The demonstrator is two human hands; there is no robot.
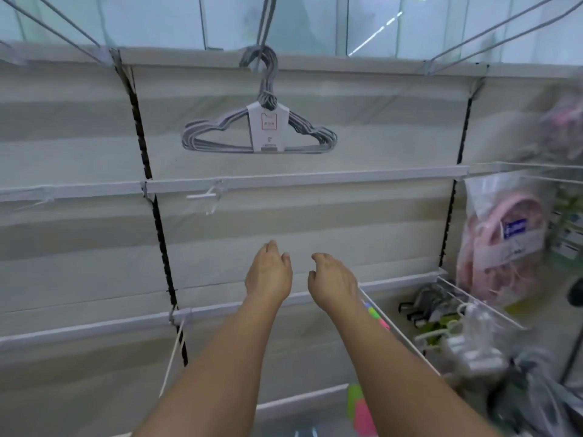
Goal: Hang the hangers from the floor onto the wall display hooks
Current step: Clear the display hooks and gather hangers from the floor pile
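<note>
Both hands reach forward, side by side and apart, holding nothing: the left hand and right hand have loosely curled, relaxed fingers. Above them, a bundle of grey hangers with a white label hangs on a hook at the top of the wall. At far right hangs a bag of pink goods.

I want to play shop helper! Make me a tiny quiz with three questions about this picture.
1. True or false: both hands hold nothing.
2. What colour is the hanger bundle on the top hook? A grey, B red, C yellow.
3. Fill in: the pink hangers hang in a clear ____ at the right.

Key: 1 true; 2 A; 3 bag.
</note>
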